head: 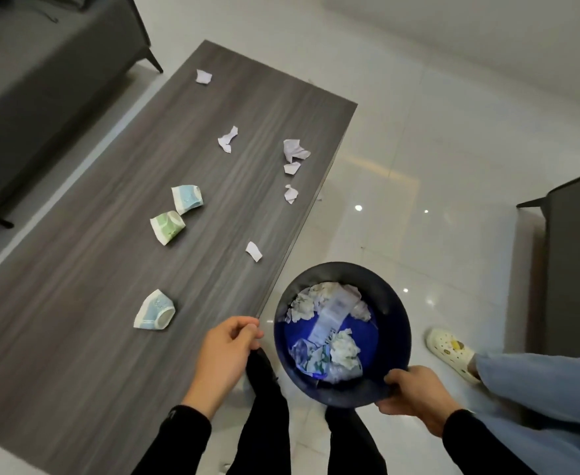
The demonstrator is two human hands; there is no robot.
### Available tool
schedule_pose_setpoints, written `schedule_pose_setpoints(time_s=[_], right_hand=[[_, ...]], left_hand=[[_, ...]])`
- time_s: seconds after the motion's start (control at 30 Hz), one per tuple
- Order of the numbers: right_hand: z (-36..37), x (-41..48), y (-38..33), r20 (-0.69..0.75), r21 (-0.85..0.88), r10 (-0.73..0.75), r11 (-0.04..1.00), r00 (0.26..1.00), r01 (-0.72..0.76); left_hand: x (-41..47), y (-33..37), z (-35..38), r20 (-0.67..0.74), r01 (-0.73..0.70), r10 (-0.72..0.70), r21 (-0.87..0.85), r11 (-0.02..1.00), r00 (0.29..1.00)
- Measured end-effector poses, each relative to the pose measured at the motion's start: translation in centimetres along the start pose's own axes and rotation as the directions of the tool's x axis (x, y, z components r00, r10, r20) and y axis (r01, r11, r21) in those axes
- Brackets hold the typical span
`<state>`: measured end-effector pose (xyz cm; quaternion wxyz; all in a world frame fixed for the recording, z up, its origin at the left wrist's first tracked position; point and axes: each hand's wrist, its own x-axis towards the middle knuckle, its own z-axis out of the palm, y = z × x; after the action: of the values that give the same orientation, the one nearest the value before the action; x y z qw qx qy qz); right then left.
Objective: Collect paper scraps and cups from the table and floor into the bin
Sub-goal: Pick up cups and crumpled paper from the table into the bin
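Note:
My right hand grips the near rim of a dark blue bin, held beside the table's right edge; crumpled paper and a flattened cup lie inside it. My left hand hovers over the table's near right edge with fingers curled and nothing in it. On the grey wooden table lie three crushed cups: a blue one nearest, a green one and another blue one. Several white paper scraps are scattered beyond, among them one close by, a cluster and one far off.
A grey sofa runs along the table's left side. A dark armchair stands on the right. Another person's leg in light blue trousers and a cream clog are on the glossy white tile floor right of the bin.

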<state>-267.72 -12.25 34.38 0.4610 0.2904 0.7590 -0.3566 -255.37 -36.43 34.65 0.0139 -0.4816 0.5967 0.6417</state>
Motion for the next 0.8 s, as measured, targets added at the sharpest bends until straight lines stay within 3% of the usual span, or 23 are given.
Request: schedule_pose_setpoints(time_s=[0.33, 0.8], right_hand=[[-0.6, 10.6, -3.8, 0.086, -0.149, 0.041, 0.988, 0.995, -0.028], [1.8, 30.6, -4.0, 0.203, -0.375, 0.112, 0.927, 0.973, -0.029]], left_hand=[[5.9, -2.3, 4.5, -0.111, 0.138, -0.141, -0.027, 0.99, 0.984], [14.3, -12.1, 14.3, -0.231, 0.312, -0.326, -0.095, 0.945, 0.917]])
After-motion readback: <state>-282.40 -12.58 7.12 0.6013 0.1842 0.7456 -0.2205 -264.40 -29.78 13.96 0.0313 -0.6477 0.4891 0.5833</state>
